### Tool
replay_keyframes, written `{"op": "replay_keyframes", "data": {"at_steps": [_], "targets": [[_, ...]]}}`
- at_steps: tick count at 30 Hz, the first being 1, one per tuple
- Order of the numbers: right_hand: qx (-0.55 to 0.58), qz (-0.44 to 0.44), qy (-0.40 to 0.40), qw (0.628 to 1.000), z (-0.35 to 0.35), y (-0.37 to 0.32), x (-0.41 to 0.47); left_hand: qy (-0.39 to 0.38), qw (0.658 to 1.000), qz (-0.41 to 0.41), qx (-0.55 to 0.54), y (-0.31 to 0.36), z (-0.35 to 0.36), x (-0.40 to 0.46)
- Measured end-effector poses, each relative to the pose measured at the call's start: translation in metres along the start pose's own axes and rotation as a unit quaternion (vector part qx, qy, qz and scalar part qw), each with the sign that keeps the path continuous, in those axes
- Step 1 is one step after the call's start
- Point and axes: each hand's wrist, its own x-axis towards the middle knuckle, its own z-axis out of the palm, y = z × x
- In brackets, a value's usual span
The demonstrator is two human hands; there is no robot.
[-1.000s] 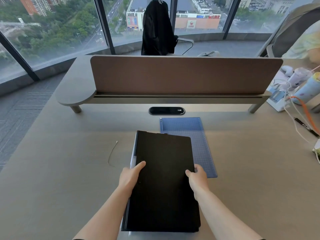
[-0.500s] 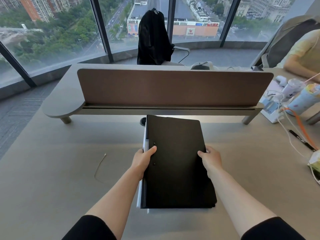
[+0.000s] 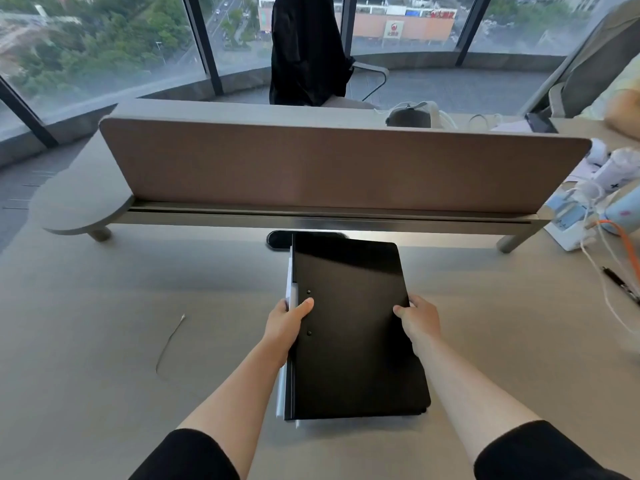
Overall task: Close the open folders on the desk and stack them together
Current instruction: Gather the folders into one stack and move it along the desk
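Since a second ago the black folder (image 3: 353, 327) has slid forward over the blue one, hiding it; left hand (image 3: 287, 323) and right hand (image 3: 417, 320) clamp its side edges on the tabletop (image 3: 104, 341). Stacking looks nearly finished, only squaring up left

Glossy black folder (image 3: 353, 327), grey desk (image 3: 104, 341)

A brown divider panel (image 3: 332, 164) stands across the grey counter (image 3: 86, 341). Behind the panel, a chair (image 3: 367, 77) draped with a black garment (image 3: 306, 50) faces floor-to-ceiling windows (image 3: 104, 39) with dark frames. Daylight shows trees and buildings beyond the panel.
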Motion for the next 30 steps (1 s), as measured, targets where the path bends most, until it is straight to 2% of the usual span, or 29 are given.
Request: {"op": "replay_keyframes", "data": {"at_steps": [7, 11, 13, 16, 23, 30], "targets": [[-0.061, 0.018, 0.005, 0.998, 0.005, 0.000, 0.011, 0.025, 0.999, -0.015, 0.035, 0.000, 0.006, 0.008], [-0.093, 0.043, 0.018, 0.995, 0.007, -0.001, 0.015, 0.085, 0.986, -0.010, 0.146, -0.022, 0.004, 0.039], [-0.100, 0.051, 0.019, 0.994, 0.008, -0.002, 0.016, 0.098, 0.981, -0.013, 0.167, -0.032, 0.001, 0.054], [-0.111, 0.061, 0.020, 0.992, 0.010, -0.005, 0.016, 0.088, 0.987, -0.013, 0.137, -0.037, -0.003, 0.062], [-0.136, 0.073, 0.028, 0.988, 0.016, -0.005, 0.008, 0.055, 0.995, -0.013, 0.081, 0.001, -0.002, 0.012], [-0.075, 0.113, 0.030, 0.990, 0.013, 0.000, 0.009, 0.047, 0.996, -0.066, 0.046, -0.002, -0.005, 0.013]]}}
